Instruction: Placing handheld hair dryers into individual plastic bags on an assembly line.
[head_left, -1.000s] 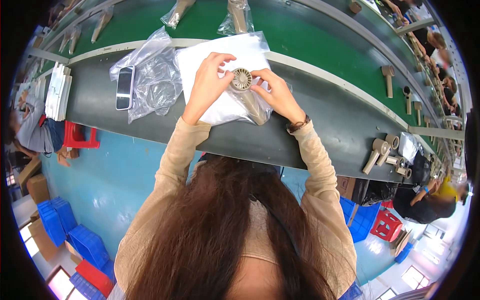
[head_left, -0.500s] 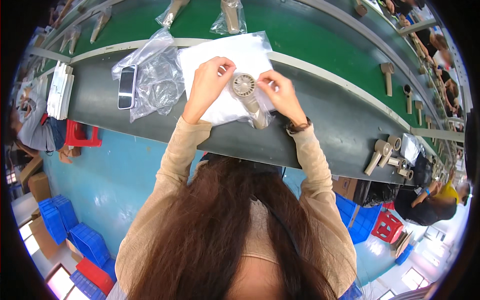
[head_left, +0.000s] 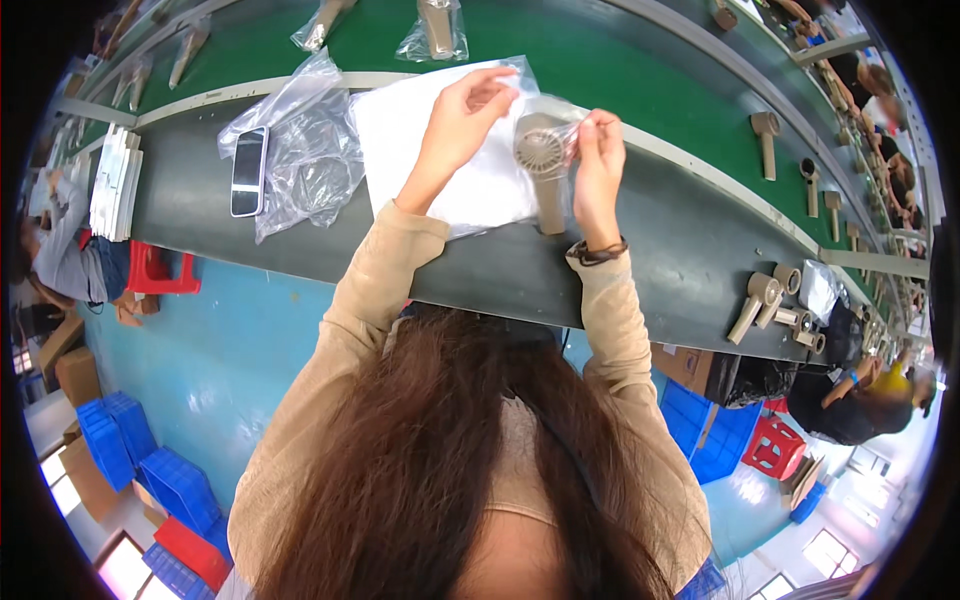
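Note:
A beige handheld fan (head_left: 540, 155) with a round slatted head is inside a clear plastic bag, its handle pointing toward me. Fingers of my right hand (head_left: 598, 165) are closed on the bag's upper right side, beside the fan head. To the left, my left hand (head_left: 462, 118) hovers over the upper part of a white stack of plastic bags (head_left: 410, 140). Its fingers are bent, with a gap between them and the thumb, and I see nothing held in them. The bagged fan lies over the stack's right edge.
A phone (head_left: 249, 172) rests on crumpled clear bags (head_left: 315, 165) at left, near a pile of white flat boxes (head_left: 117, 185). Beyond a pale rail runs a green conveyor (head_left: 590, 70) carrying more fans. Several unbagged fans (head_left: 762, 295) sit at the dark table's right end.
The bagged fan has shifted right and slightly away from me with my right hand. My left hand has come off the fan's side and moved up over the white stack.

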